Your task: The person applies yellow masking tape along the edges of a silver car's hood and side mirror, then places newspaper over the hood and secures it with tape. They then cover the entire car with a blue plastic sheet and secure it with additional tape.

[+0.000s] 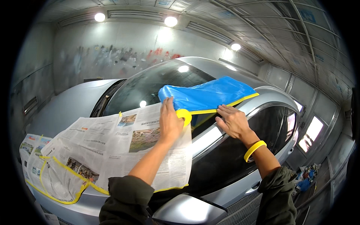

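My left hand grips the end of a roll of blue masking film, with its yellow tape roll showing beside the fingers. The film stretches right over the edge of a silver car's roof and windshield. Along its near edge runs a yellow tape strip. My right hand lies with fingers outstretched at that strip, holding nothing I can see. Around my right wrist hangs another yellow tape roll. Newspaper sheets partly lie under my left forearm.
Yellow tape edges the newspaper over the car's front side. Close to me are the side mirror and dark side windows. Crumpled scraps lie on the floor at right. Paint-marked walls and ceiling lamps surround the car.
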Motion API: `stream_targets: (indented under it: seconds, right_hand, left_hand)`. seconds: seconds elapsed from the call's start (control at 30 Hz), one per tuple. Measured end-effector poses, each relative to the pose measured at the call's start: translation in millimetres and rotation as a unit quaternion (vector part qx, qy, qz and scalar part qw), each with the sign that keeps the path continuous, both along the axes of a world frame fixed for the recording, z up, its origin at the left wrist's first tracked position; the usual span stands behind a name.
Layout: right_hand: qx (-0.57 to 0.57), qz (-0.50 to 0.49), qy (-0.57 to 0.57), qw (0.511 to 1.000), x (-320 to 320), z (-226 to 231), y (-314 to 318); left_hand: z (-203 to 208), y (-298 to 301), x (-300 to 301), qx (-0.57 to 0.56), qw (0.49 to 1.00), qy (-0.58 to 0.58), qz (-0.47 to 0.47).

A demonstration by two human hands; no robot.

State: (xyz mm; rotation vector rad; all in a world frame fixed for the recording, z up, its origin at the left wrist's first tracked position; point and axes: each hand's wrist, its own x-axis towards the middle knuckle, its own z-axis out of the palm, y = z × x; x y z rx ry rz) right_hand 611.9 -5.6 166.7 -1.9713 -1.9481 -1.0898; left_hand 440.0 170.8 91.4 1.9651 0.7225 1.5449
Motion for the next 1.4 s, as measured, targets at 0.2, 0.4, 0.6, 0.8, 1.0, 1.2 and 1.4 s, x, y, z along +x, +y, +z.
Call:
stream_targets:
  seconds: [0.2, 0.4, 0.6, 0.8, 1.0, 1.2, 1.4]
  right_hand:
    - [-0.001, -0.007, 0.039, 0.999, 1, 3, -6]
    - [0.008, -0.031, 0.071, 0.997, -10, 0, -3]
    - [-0.016, 0.000, 0.019, 1.000, -36, -14, 31]
    - [-0.099, -0.009, 0.050, 0.994, -102, -62, 72]
    - [-0.129, 0.021, 0.065, 0.989, -151, -83, 98]
    - [-0.129, 0.035, 0.117, 0.984, -144, -77, 85]
    - [-0.128, 0.050, 0.121, 0.983, -152, -77, 86]
  left_hand:
    - [-9, 17, -20, 0.254, 0.966, 0.053, 0.007]
    - [-55, 62, -91, 0.301, 0.940, 0.156, 0.028]
    - [-69, 76, -120, 0.351, 0.913, 0.190, 0.080]
    - [-74, 79, -115, 0.368, 0.898, 0.224, 0.094]
    - [-85, 79, -128, 0.193, 0.975, 0.104, 0.035]
    - [-95, 64, -97, 0.117, 0.991, -0.023, 0.060]
    - [-116, 115, -173, 0.296, 0.942, 0.144, 0.071]
